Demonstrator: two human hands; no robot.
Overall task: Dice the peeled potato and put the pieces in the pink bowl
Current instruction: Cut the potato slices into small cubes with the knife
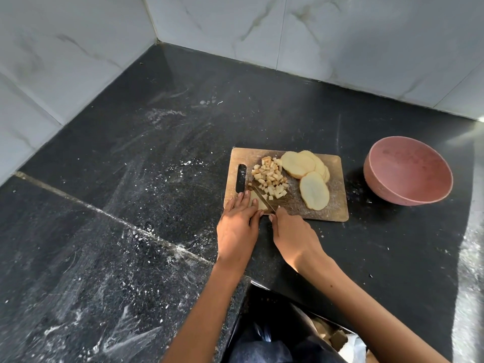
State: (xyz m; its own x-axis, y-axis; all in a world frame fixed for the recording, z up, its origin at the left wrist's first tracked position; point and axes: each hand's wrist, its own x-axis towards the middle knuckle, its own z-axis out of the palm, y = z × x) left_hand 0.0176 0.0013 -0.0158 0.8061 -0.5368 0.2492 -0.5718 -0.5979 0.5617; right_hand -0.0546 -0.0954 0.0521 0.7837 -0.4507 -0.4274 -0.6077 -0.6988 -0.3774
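A wooden cutting board point(337, 205) lies on the black counter. On it sit a pile of small potato cubes point(271, 180) and several peeled potato slices point(305, 166), one of them point(314, 190) apart at the front. My left hand point(237, 224) presses flat on a potato slice point(258, 203) at the board's near left corner. My right hand point(293, 235) grips a knife point(263, 199), handle hidden in the fist, blade resting across that slice. The pink bowl point(408, 170) stands to the right of the board with nothing in it.
White marble-look tiled walls point(235, 30) meet in a corner behind the counter. The black counter point(157, 142) is streaked with white dust and has a seam running diagonally at left. Below the counter edge a dark bag and some cardboard point(330, 336) show.
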